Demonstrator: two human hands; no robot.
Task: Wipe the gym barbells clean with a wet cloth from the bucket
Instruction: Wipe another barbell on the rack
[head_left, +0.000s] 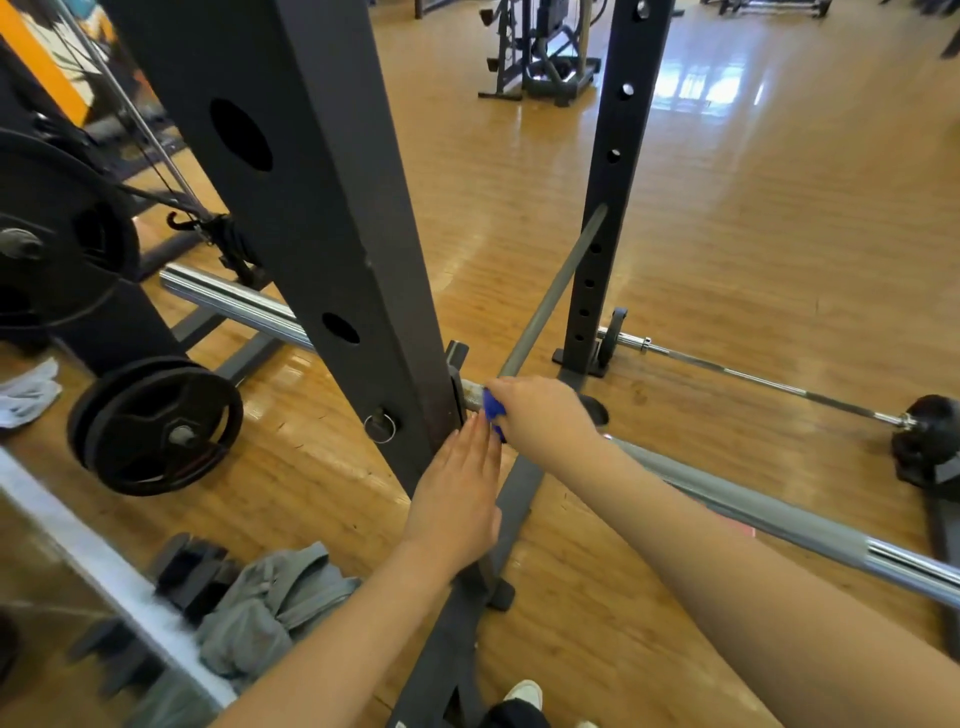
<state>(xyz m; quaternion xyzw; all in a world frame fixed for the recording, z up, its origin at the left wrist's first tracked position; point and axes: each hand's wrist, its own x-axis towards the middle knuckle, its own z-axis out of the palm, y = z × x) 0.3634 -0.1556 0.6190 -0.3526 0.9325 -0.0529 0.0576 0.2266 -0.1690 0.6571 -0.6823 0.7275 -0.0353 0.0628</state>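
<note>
A long grey barbell (769, 512) runs from the lower right up to the black rack upright (332, 249) in the middle. My right hand (540, 410) grips a blue cloth (492, 413) wrapped on the bar right beside the upright. Only a small part of the cloth shows under my fingers. My left hand (457, 493) lies flat with straight fingers against the foot of the same upright, just below the cloth. No bucket is in view.
Black weight plates (156, 426) stand at the left behind the upright. A grey garment (270, 613) lies on the wooden floor at lower left. A second upright (608, 182) stands behind, with a thin loaded barbell (753, 376) on the floor to the right.
</note>
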